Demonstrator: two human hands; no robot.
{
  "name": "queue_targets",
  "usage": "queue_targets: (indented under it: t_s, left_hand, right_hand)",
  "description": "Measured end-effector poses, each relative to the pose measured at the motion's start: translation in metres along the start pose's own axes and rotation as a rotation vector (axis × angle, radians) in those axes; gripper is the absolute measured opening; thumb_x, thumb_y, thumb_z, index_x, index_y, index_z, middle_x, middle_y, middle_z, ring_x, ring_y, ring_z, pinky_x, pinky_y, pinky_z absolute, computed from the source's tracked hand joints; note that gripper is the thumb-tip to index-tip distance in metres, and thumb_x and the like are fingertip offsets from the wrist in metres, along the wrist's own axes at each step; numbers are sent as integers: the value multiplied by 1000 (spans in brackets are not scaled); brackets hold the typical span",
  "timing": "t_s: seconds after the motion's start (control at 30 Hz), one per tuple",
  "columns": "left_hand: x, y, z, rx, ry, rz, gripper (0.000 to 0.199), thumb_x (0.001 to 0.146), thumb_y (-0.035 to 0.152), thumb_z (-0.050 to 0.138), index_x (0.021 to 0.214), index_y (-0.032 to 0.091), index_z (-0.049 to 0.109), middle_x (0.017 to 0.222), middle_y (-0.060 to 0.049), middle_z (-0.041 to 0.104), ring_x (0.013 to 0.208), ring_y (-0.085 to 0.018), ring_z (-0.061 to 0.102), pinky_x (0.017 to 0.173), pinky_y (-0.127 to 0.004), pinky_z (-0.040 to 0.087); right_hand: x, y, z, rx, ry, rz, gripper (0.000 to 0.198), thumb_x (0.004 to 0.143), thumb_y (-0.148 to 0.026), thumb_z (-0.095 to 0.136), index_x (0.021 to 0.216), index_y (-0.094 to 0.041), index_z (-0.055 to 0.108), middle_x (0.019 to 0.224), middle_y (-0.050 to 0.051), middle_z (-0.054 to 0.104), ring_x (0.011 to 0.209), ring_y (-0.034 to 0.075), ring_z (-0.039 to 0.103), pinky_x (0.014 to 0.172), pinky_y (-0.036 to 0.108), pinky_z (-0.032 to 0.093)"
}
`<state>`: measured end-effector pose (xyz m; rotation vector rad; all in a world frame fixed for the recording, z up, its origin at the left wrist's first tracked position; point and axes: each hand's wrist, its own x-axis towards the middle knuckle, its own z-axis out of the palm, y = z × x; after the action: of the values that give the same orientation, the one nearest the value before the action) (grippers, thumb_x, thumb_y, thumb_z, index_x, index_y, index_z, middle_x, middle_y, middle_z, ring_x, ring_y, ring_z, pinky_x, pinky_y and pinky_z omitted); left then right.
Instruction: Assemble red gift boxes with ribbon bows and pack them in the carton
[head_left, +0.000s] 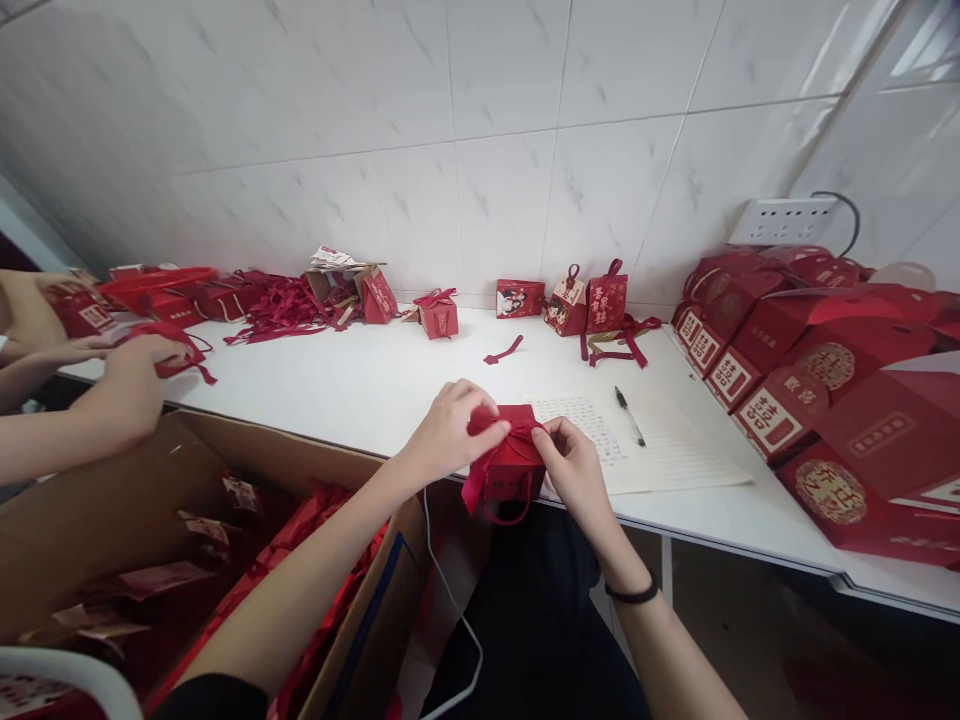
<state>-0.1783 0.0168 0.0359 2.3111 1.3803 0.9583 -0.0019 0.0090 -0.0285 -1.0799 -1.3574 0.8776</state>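
Note:
A small red gift box (516,482) with a cord handle hangs partly over the table's front edge, right before me. Across its top lies a red ribbon (519,432) gathered in a bow shape, one tail dropping at the left. My left hand (459,430) is closed, thumb and fingers pinching the ribbon's left side. On the other side my right hand (574,458), also closed, pinches the ribbon at the box's right top edge. The fingertips partly hide the knot.
Red gift boxes (757,340) crowd the right end of the white table (360,385). A pen (630,415) lies on written paper (667,460). Loose ribbons (285,308) and small boxes line the wall. Below left stands a carton (300,445); another person's hands (135,385) work beyond it.

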Motion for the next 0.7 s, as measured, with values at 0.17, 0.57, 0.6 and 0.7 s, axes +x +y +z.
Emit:
queue_targets:
  t_s: [0.17,0.57,0.6,0.7]
  left_hand:
    - [2,5,15,18,-119,34,10,79,29,58,78,19,58,90,-3,58,95,-21,50,87,-36,40]
    - [-1,-2,22,-160,-86,-97,9,78,26,59,72,19,61,93,-3,54,99,-20,50,94,-37,39]
    - [-2,-2,23,-155,-80,-87,9,78,26,59,72,19,61,93,-3,55,99,-20,50,94,-37,38]
    - [-4,-1,25,-140,-50,-59,8,77,24,60,72,19,61,90,-3,55,97,-20,50,94,-37,39]
  right_hand:
    - [-6,-2,-1,40,15,16,27,78,-43,54,68,-19,47,65,-1,47,61,15,43,59,27,36]
    - [-8,10,-2,539,-90,144,32,72,-43,69,66,-19,49,66,-2,48,60,13,42,58,23,36]
    - [-8,9,-1,596,-90,183,33,70,-42,71,65,-18,49,64,-2,48,58,12,41,56,23,36]
    - [-9,8,0,693,-72,258,37,63,-42,77,62,-18,49,61,-2,48,56,11,40,53,21,34]
